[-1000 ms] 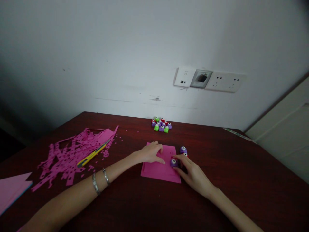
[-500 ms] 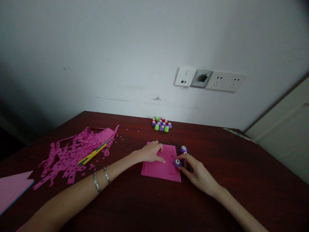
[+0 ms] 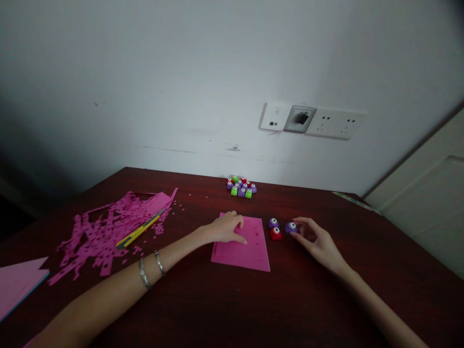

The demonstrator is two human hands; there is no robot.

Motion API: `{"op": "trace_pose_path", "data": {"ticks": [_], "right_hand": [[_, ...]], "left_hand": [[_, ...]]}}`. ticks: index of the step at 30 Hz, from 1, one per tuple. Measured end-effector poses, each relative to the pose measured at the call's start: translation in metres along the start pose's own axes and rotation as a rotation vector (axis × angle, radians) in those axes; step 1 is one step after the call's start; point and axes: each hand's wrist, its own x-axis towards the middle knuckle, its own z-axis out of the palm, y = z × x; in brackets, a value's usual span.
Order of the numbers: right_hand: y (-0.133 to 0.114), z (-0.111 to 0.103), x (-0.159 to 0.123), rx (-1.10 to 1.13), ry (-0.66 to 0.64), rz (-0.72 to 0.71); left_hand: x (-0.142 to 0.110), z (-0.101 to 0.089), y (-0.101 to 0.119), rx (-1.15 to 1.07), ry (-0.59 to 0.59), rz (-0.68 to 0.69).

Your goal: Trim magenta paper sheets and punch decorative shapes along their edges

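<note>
My left hand (image 3: pixel 229 228) rests on a stack of pink paper (image 3: pixel 253 256), its thumb and fingers apart. A few small punched marks show near the right side of the top sheet. Right of the paper, my right hand (image 3: pixel 314 239) pinches a small purple paper punch (image 3: pixel 291 227) with an eye-like button on top. Whether that punch touches the table is hard to tell. Between it and the paper sit another purple punch (image 3: pixel 273 223) and a red punch (image 3: pixel 275 234), close together.
Several green, red and purple punches (image 3: pixel 241 192) cluster near the wall. On the left lie pink paper scraps (image 3: pixel 97 237) with tiny cut-outs and a yellow utility knife (image 3: pixel 139 232). Pink sheets (image 3: pixel 18 282) lie at the left edge. Sockets (image 3: pixel 333 124) are on the wall.
My right hand has carried the purple punch from the paper's right edge out to the right, past the other two punches. My left hand stays on the paper.
</note>
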Motion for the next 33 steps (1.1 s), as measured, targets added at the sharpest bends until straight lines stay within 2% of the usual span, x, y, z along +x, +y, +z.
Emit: {"op": "trace_pose_path", "data": {"ticks": [18,22,28,33], "right_hand": [[0.008,0.007,-0.002,-0.048,-0.078,-0.051],[0.006,0.004,-0.003,0.062,-0.073,-0.005],[0.013,0.001,-0.001,0.311,0.041,0.104],[0.014,0.002,0.000,0.394,0.029,0.135]], "left_hand": [[0.001,0.003,-0.004,-0.011,0.000,0.019],[0.000,0.001,-0.002,-0.012,-0.011,0.006],[-0.001,0.001,-0.002,-0.013,-0.007,0.014],[-0.004,-0.003,0.001,-0.007,-0.009,0.047]]}}
